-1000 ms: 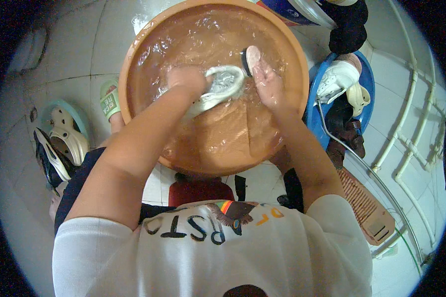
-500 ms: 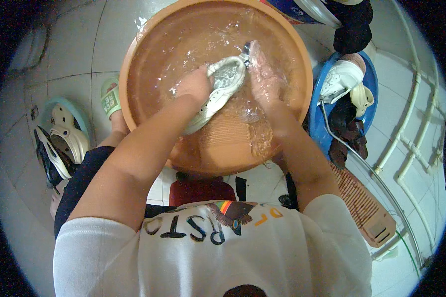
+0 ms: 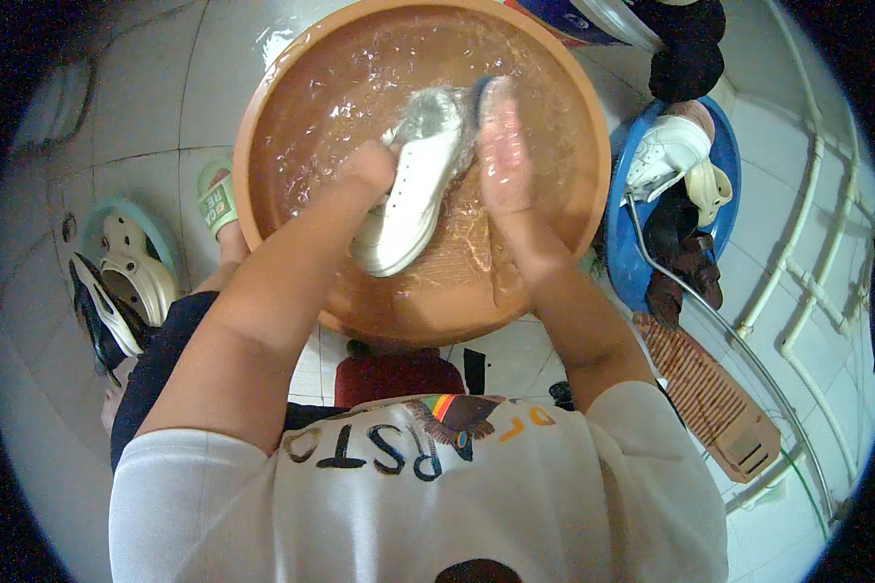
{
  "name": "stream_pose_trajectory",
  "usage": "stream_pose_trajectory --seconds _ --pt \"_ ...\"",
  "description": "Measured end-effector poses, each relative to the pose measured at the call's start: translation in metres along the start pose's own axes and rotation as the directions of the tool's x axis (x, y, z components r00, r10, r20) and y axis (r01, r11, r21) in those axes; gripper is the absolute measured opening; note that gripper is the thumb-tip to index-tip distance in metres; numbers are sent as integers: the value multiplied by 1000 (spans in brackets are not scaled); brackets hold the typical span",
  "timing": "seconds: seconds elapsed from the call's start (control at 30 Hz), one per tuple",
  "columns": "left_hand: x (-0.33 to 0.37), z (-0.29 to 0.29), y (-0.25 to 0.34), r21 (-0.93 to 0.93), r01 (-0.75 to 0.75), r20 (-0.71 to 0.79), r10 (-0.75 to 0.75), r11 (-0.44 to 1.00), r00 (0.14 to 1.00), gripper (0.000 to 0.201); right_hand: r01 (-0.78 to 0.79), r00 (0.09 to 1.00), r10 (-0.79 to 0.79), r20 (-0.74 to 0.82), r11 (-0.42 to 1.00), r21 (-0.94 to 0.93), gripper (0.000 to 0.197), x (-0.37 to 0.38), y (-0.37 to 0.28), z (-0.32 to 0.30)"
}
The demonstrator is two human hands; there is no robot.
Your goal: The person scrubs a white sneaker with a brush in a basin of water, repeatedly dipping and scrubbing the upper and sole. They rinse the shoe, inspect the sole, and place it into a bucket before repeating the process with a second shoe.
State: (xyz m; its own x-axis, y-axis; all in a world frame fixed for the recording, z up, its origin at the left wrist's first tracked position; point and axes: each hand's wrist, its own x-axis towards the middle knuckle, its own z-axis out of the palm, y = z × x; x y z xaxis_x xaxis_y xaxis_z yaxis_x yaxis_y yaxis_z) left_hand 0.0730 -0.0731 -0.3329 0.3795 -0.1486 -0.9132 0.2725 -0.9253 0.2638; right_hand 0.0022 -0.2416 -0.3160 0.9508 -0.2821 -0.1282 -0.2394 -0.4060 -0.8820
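A white lace-up style shoe (image 3: 413, 199) is tilted in a large orange-brown basin (image 3: 247, 175) of water, its toe toward me and its heel end wet and blurred by splashing. My left hand (image 3: 367, 167) grips the shoe's left side, fingers partly hidden behind it. My right hand (image 3: 504, 151) is at the shoe's right side, wet and smeared by motion. Against its fingers shows a small dark-blue object (image 3: 480, 95), pressed toward the heel end; its kind is unclear.
At right, a blue basin (image 3: 624, 257) holds white shoes and dark cloth, with a hose (image 3: 671, 277) across it. Beside it lies a brown washboard (image 3: 715, 398). Pale clogs (image 3: 141, 267) sit in a light-green basin at left. White pipes (image 3: 797, 243) run along the right wall.
The shoe has rolled so its outer side and toe show more and its opening less. My right hand has shifted slightly; the water is more rippled.
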Motion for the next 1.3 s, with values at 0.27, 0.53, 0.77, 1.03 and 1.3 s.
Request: stream_pose_trajectory --seconds 0.27,0.53,0.77,1.03,1.3 --pt "24 51 -50 -600 -225 -279 62 768 958 44 -263 899 422 117 734 -626 44 10 110 -49" --pt "56 42 -54 -973 -228 -224 114 29 968 48 226 956 -211 205 973 -54 45 13 -46 -3" --pt "70 25 -53 -900 -402 -397 60 169 916 40 146 958 -41 283 922 -359 44 19 -24 -21" --pt "-5 -28 18 -115 -409 -322 355 905 878 51 -50 965 132 228 941 -335 43 8 4 -10" --pt "4 -23 2 -875 -127 15 289 467 957 32 -477 868 473 151 879 -15 44 22 33 -42"
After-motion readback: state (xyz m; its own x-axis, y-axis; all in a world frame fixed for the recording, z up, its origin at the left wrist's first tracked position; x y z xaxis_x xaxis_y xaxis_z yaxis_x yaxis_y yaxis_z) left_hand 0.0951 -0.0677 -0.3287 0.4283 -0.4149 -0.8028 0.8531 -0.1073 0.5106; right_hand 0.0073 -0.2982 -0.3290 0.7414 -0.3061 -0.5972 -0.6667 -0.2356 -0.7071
